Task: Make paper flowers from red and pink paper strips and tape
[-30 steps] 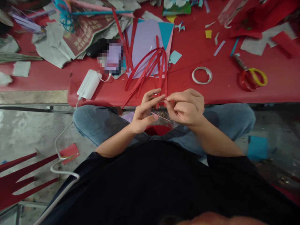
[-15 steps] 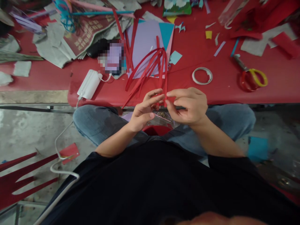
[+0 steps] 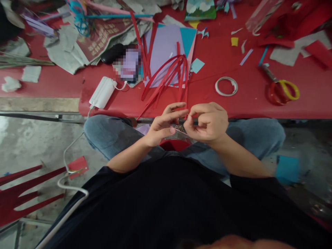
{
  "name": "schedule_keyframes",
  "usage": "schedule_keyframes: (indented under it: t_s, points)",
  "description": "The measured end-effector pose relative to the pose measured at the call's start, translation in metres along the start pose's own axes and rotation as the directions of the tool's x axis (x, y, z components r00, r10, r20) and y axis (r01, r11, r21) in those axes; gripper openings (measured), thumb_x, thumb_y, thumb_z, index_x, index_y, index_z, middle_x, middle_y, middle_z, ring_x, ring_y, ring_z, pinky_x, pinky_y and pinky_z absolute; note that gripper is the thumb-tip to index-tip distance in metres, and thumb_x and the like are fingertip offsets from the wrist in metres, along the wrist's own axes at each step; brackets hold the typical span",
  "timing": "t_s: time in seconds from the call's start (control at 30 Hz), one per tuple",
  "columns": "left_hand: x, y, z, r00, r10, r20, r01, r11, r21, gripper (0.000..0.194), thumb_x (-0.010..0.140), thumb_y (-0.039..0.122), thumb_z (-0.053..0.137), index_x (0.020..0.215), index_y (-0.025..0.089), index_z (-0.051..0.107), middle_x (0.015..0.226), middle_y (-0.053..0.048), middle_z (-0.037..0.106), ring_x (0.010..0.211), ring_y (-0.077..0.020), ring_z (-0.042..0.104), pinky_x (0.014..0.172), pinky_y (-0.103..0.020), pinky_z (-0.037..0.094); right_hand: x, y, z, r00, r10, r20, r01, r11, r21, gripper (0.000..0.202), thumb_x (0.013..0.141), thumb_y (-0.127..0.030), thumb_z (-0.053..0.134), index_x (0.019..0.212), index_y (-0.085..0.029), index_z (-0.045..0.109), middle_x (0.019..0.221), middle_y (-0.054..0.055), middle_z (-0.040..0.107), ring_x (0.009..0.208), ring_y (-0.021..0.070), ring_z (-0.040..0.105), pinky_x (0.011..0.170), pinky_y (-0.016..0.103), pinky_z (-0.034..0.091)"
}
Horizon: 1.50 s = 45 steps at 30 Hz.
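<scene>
Hands close together above the lap, at the near edge of the red bench point(image 3: 246, 105). Left hand point(image 3: 157, 127) loosely open, fingers stretched toward the other, thumb well apart; no object visible in its grasp. Right hand point(image 3: 209, 121) curled, thumb and forefinger almost meeting; cannot tell whether they fully close or pinch something thin. Fingertips of both very near each other, contact unclear. Red strips point(image 3: 182, 59) just beyond, a loose looping bunch, some ends trailing to the bench edge by the fingers. Under the bunch, a lilac sheet point(image 3: 166, 39), with a blue sheet point(image 3: 188, 35) showing at its right. Right of these, a pale ring point(image 3: 226, 94) lying flat; farther right, scissors point(image 3: 279, 83) with red and yellow handles. Left of the strips, a white box point(image 3: 102, 92) with cable attached; behind it, a black object point(image 3: 112, 53) beside crumpled newspaper point(image 3: 63, 48). Floor, left: a red card point(image 3: 79, 166). Floor, right: a blue piece point(image 3: 287, 169), near the knee.
</scene>
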<state>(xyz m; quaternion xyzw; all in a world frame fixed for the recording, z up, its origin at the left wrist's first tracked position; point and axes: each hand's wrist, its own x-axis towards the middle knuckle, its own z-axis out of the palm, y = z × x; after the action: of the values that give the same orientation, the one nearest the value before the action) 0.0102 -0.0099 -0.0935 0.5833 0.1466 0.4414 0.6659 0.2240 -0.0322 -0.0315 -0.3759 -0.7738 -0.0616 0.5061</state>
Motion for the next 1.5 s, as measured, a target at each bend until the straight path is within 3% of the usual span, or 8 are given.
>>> schedule_keyframes:
  t_s: [0.13, 0.37, 0.6, 0.8, 0.93, 1.13, 1.23, 1.5]
  points:
    - [0.002, 0.006, 0.002, 0.996, -0.057, -0.069, 0.048, 0.990, -0.131, 0.082, 0.088, 0.062, 0.086, 0.164, 0.039, 0.066, 0.183, -0.006, 0.048, 0.132, -0.0267, 0.069, 0.097, -0.036, 0.062, -0.004, 0.000, 0.003, 0.999, -0.034, -0.022, 0.034, 0.999, 0.005, 0.046, 0.087, -0.008, 0.076, 0.083, -0.029, 0.035, 0.088, -0.005, 0.080, 0.059, 0.0119, 0.059, 0.062, 0.036, 0.047]
    - [0.007, 0.025, 0.006, 0.980, -0.176, -0.090, 0.134, 0.926, -0.353, 0.072, 0.090, 0.063, 0.077, 0.157, 0.036, 0.072, 0.179, -0.006, 0.057, 0.125, -0.0227, 0.072, 0.093, -0.033, 0.063, -0.011, 0.009, 0.017, 0.968, -0.250, -0.026, 0.252, 0.957, 0.146, 0.026, 0.095, -0.013, 0.079, 0.099, -0.028, 0.059, 0.092, -0.005, 0.083, 0.071, 0.0112, 0.071, 0.067, 0.031, 0.053]
    - [0.005, 0.021, 0.004, 0.980, -0.188, -0.071, 0.156, 0.934, -0.322, 0.079, 0.088, 0.071, 0.072, 0.158, 0.036, 0.068, 0.181, -0.005, 0.054, 0.136, -0.0293, 0.072, 0.101, -0.041, 0.065, -0.011, 0.008, 0.015, 0.985, -0.171, 0.001, 0.168, 0.967, 0.192, 0.027, 0.097, -0.021, 0.083, 0.101, -0.032, 0.059, 0.089, -0.008, 0.080, 0.070, 0.0130, 0.071, 0.064, 0.031, 0.053]
    - [0.005, 0.021, 0.006, 0.981, -0.194, -0.027, 0.176, 0.935, -0.309, 0.088, 0.087, 0.082, 0.070, 0.161, 0.034, 0.066, 0.183, -0.007, 0.051, 0.161, -0.0396, 0.059, 0.128, -0.056, 0.057, -0.014, 0.013, 0.014, 1.000, -0.009, -0.008, 0.009, 0.998, -0.060, 0.014, 0.102, -0.034, 0.082, 0.110, -0.032, 0.070, 0.095, -0.001, 0.084, 0.076, 0.0192, 0.075, 0.067, 0.039, 0.051]
    - [0.005, 0.019, 0.007, 0.985, -0.170, 0.038, 0.174, 0.935, -0.310, 0.091, 0.087, 0.089, 0.066, 0.162, 0.036, 0.064, 0.188, -0.004, 0.044, 0.172, -0.0415, 0.047, 0.136, -0.061, 0.051, -0.018, 0.018, 0.013, 0.998, -0.048, -0.047, 0.040, 0.985, -0.169, 0.014, 0.102, -0.030, 0.082, 0.114, -0.034, 0.075, 0.098, -0.002, 0.085, 0.073, 0.0186, 0.074, 0.064, 0.040, 0.047]
    - [0.004, 0.018, 0.011, 0.978, -0.201, 0.055, 0.209, 0.931, -0.301, 0.096, 0.085, 0.089, 0.067, 0.164, 0.035, 0.060, 0.190, -0.004, 0.039, 0.179, -0.0425, 0.034, 0.137, -0.062, 0.049, -0.025, 0.019, 0.002, 0.992, 0.017, 0.127, 0.014, 0.970, -0.242, 0.025, 0.105, -0.028, 0.079, 0.126, -0.040, 0.078, 0.106, -0.001, 0.087, 0.078, 0.0204, 0.073, 0.067, 0.043, 0.052]
    - [0.003, 0.019, 0.012, 0.977, -0.206, 0.050, 0.211, 0.918, -0.337, 0.094, 0.085, 0.084, 0.070, 0.165, 0.036, 0.062, 0.188, -0.003, 0.042, 0.179, -0.0404, 0.034, 0.138, -0.059, 0.049, -0.024, 0.019, 0.002, 0.993, -0.047, 0.111, 0.074, 0.966, -0.249, 0.025, 0.105, -0.026, 0.076, 0.127, -0.039, 0.077, 0.107, -0.001, 0.087, 0.078, 0.0196, 0.072, 0.067, 0.043, 0.050]
    - [0.004, 0.018, 0.013, 0.981, -0.189, 0.036, 0.190, 0.928, -0.320, 0.097, 0.084, 0.085, 0.073, 0.163, 0.029, 0.066, 0.190, -0.007, 0.039, 0.176, -0.0442, 0.039, 0.137, -0.060, 0.049, -0.008, 0.016, 0.011, 0.999, -0.045, -0.011, 0.041, 0.971, -0.235, 0.007, 0.103, -0.024, 0.068, 0.103, -0.030, 0.066, 0.080, -0.002, 0.073, 0.064, 0.0186, 0.059, 0.061, 0.042, 0.038]
